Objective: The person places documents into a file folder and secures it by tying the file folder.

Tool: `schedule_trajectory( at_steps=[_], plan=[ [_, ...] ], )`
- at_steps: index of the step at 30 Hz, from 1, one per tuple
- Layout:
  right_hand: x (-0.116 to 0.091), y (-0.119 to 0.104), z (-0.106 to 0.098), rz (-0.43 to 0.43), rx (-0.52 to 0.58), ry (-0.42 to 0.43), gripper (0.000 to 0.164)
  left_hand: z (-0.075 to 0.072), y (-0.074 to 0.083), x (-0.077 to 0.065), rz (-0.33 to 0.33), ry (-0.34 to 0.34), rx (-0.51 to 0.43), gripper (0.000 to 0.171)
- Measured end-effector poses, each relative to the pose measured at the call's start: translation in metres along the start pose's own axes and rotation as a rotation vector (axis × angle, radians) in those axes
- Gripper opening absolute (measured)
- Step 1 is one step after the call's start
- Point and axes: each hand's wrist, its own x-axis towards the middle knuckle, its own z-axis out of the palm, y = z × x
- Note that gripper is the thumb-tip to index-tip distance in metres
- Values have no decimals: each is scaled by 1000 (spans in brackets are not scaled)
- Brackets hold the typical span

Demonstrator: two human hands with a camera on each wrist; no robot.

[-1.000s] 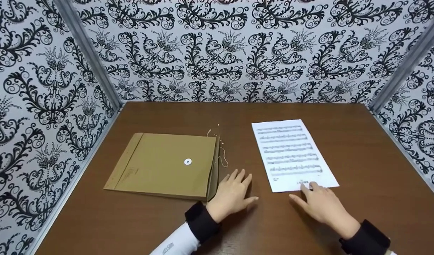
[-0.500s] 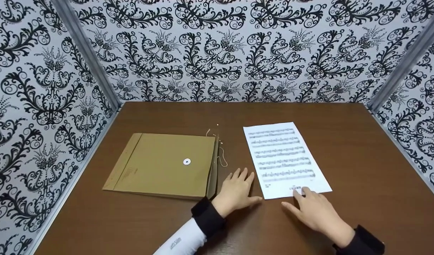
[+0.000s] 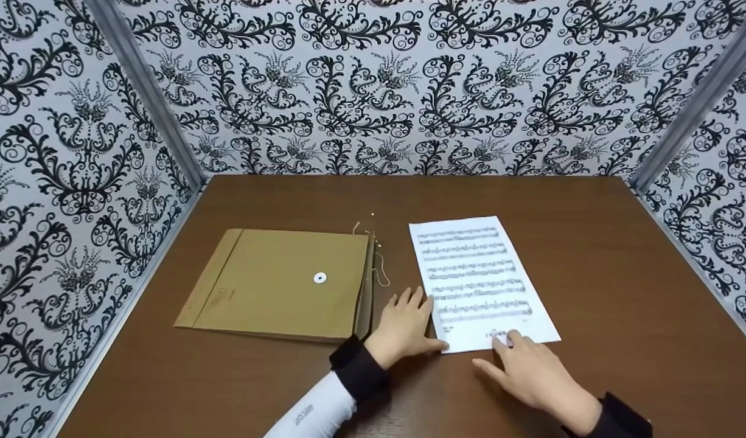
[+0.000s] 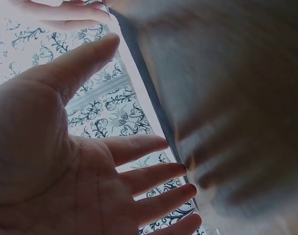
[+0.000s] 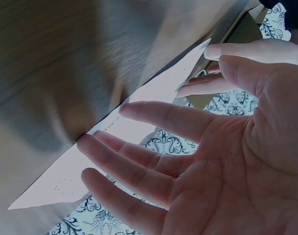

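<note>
Sheet music (image 3: 476,274), white with printed staves, lies flat on the brown table (image 3: 580,243). My right hand (image 3: 534,371) has its fingertips on the sheet's near edge, fingers extended, as the right wrist view also shows on the sheet (image 5: 139,103). At the sheet's left edge is my left hand (image 3: 403,325), its fingers spread and its thumb on the near left corner. Left of that hand lies a brown paper envelope (image 3: 282,286) with a white button disc (image 3: 320,278) and a loose string (image 3: 382,271) at its right side, which stands slightly apart.
Black-and-white patterned walls (image 3: 361,91) rise behind the table and on both sides. Grey strips (image 3: 160,91) run up the corners. Small pale bits (image 3: 377,243) lie near the envelope's string.
The sheet music has slid left and toward me under my right fingertips, up to my left hand. My left hand has shifted slightly; the envelope stays in place.
</note>
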Motion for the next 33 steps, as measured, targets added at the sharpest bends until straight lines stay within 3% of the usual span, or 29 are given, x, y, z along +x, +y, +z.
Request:
schedule_trajectory(
  at_steps=[16, 26, 33],
  plan=[
    [4, -4, -8, 59, 20, -47, 58, 3, -3, -1, 14, 37, -16, 92],
    [29, 36, -27, 87, 127, 32, 65, -2, -4, -3, 9, 33, -32, 91],
    [45, 64, -32, 92, 219, 41, 72, 0, -6, -2, 20, 16, -20, 91]
  ],
)
